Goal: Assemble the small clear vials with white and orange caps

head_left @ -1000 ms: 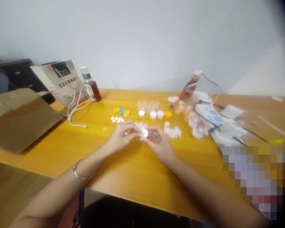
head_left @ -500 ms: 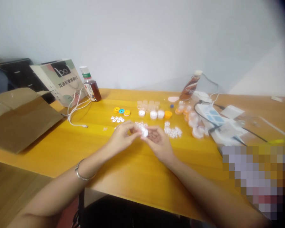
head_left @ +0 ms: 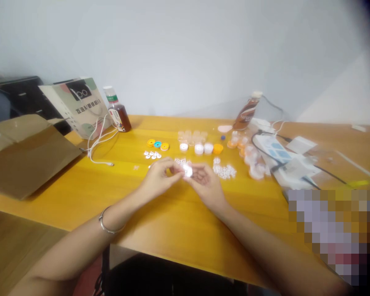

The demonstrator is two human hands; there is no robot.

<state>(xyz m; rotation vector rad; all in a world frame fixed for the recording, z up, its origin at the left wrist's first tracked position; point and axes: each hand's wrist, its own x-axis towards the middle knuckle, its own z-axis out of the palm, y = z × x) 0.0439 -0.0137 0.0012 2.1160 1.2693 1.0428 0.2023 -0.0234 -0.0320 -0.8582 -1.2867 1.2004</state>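
Between the fingertips of both hands is a small round white plastic piece [head_left: 188, 171], bright with glare, its details washed out. My left hand [head_left: 160, 174] pinches it from the left, thumb and fingers closed. My right hand [head_left: 207, 187] grips its right side, fingers curled. Just beyond lie small white plastic rings [head_left: 182, 161], partly hidden by the fingers, and a larger pile of them [head_left: 225, 171] to the right. Several white pieces with stems [head_left: 152, 155] lie beyond my left hand. White round caps [head_left: 199, 149] and an orange cap [head_left: 218, 149] stand farther back.
Orange and blue discs [head_left: 158, 144] and clear cups [head_left: 193, 137] sit toward the back. A dark bottle [head_left: 120, 117], paper bag [head_left: 80, 107] and white cable [head_left: 94, 153] are left. On the right are a brown bottle [head_left: 247, 113], clear containers [head_left: 255, 162] and a power strip [head_left: 274, 150].
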